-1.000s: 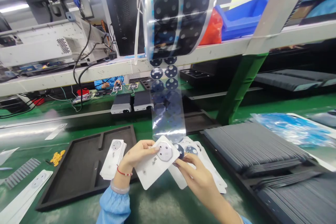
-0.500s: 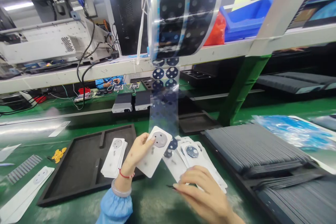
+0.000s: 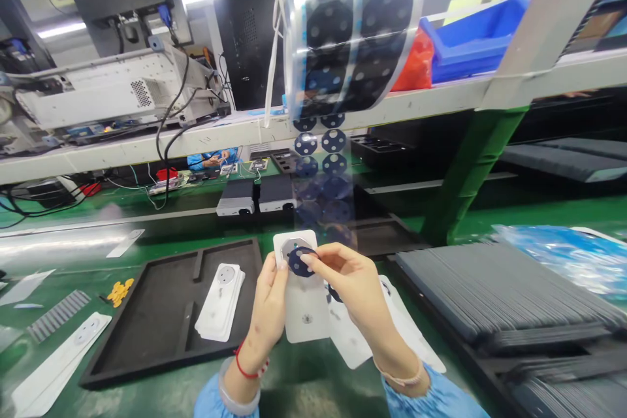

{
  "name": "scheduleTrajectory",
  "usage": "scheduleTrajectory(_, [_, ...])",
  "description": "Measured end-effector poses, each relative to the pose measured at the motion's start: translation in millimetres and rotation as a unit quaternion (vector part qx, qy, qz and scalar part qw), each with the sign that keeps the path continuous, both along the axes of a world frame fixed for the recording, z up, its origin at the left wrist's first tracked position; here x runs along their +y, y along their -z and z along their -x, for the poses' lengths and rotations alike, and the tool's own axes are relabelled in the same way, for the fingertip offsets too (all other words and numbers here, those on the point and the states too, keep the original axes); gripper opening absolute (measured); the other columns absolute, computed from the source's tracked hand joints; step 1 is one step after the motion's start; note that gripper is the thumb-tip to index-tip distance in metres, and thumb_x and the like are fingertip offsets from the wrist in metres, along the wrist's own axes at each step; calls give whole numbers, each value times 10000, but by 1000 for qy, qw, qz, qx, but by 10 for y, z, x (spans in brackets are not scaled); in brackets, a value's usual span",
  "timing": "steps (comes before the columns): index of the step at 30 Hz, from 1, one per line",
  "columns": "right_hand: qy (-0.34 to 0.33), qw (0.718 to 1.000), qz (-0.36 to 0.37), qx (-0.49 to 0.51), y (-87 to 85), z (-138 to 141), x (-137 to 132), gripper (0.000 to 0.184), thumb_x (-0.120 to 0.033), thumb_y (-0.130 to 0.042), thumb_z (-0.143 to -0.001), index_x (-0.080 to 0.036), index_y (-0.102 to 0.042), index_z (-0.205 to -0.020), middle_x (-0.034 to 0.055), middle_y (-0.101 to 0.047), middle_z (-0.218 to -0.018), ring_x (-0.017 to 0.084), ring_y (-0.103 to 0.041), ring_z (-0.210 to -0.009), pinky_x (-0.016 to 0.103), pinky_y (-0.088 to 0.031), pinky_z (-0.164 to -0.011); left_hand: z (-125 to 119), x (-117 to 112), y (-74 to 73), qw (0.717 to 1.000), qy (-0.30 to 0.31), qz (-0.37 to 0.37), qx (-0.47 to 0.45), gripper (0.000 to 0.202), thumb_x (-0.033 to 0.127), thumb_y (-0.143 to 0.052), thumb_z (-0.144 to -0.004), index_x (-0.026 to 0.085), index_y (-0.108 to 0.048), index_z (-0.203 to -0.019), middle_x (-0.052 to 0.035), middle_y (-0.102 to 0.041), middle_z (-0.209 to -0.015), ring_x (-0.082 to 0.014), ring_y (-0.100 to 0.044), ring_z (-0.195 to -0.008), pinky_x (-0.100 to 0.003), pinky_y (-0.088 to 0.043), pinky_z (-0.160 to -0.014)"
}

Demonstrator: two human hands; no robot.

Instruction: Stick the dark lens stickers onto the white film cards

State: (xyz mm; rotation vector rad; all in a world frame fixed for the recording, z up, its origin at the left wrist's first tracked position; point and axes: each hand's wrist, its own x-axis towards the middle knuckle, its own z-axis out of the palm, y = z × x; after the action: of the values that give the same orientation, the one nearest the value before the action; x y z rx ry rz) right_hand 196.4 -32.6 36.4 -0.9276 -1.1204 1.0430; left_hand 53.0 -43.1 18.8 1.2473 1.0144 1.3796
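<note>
L hand (image 3: 271, 304): fingers clamped on white plate (image 3: 306, 305), frame ctr.
R hand (image 3: 350, 277): pinching dark sticker (image 3: 296, 262) at plate top.

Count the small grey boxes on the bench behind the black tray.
2: left grey box sits behind the black tray; right grey box is beside it, next to the hanging film strip, which may hide others.

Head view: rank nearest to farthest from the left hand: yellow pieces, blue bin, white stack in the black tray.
1. White stack, in the tray just left of the left hand.
2. Yellow pieces, farther left.
3. Blue bin, on the shelf up right.
</note>
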Motion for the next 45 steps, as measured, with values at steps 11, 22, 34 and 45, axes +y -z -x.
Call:
scheduleTrajectory(11, [53,998,-10,38,-49,4,-6,463,-485,-959,-603,-217,-705,-883,-4,-706,-701,186,-695,-646,303,-600,-636,-3,-86,-78,996,0,-42,82,344,465,-496,-1025,242,-660,-1229,-66,-690,-1275,-247,-657,-1117,-302,-539,-904])
scheduleTrajectory(22, [35,999,-18,25,-33,-7,-32,265,-434,-936,-655,-226,-784,-714,25,-747,-746,218,-733,-714,321,-612,-689,-38,-141,-77,996,5,-36,85,384,471,-463,-1037,235,-627,-1292,-89,-686,-1264,-282,-635,-1188,-327,-559,-883])
scheduleTrajectory(34, [47,998,-31,19,-39,19,-57,220,-392,-926,-675,-222,-791,-716,26,-743,-745,205,-729,-685,291,-599,-645,-37,-180,-128,995,23,-42,84,341,437,-439,-1058,212,-606,-1251,-88,-693,-1240,-245,-667,-1074,-331,-542,-861])
scheduleTrajectory(45, [51,998,-27,24,17,36,-34,249,-404,-935,-667,-218,-776,-715,32,-758,-749,218,-741,-693,296,-609,-640,-31,-190,-103,995,29,-35,88,338,412,-419,-1068,214,-591,-1282,-92,-700,-1247,-228,-688,-1027,-312,-549,-809])
